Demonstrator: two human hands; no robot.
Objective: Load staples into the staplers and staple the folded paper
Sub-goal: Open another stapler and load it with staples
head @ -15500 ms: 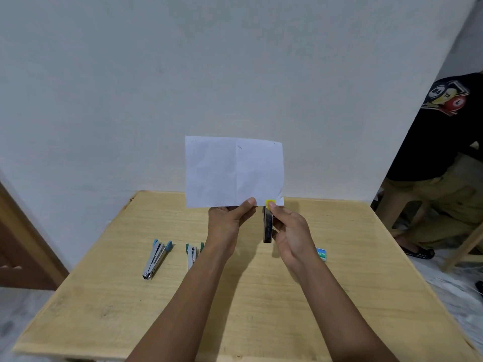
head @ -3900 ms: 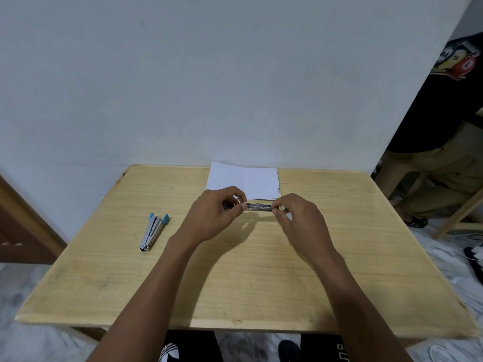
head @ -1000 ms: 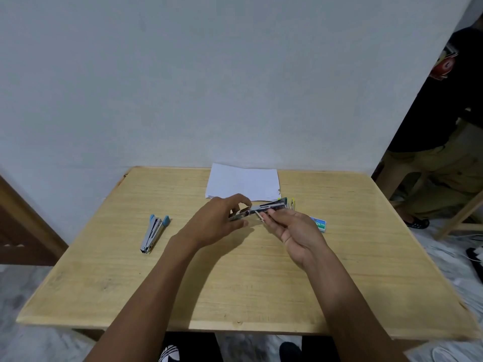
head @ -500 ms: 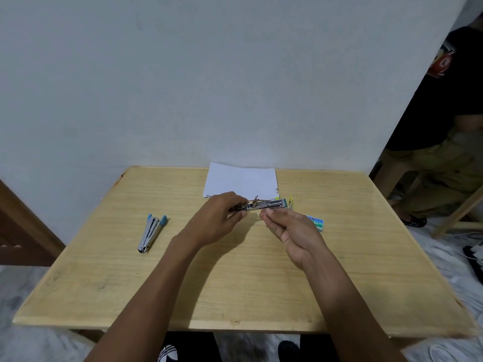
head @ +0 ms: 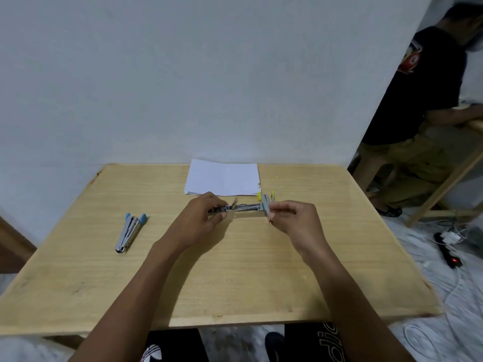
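Holding an opened silver stapler with a teal end (head: 248, 207) between them, the left hand (head: 198, 220) grips its metal end and the right hand (head: 292, 218) pinches its teal end above the pale wooden desk (head: 235, 283); loading looks underway, not finished. Well left of the left hand lies a blue-capped silver stapler (head: 129, 232), apparently yet to be loaded. Just beyond both hands rests the folded white paper (head: 223, 177); I cannot tell whether it is stapled.

- Bare counter (head: 235, 283) is left open along the near edge.
- The left side is interrupted by a blue-tipped stapler (head: 129, 232).
- The far middle is taken by folded paper (head: 222, 177), close to the wall (head: 209, 87).
- The centre is blocked by the opened stapler (head: 248, 207), gripped by the left hand (head: 198, 219).
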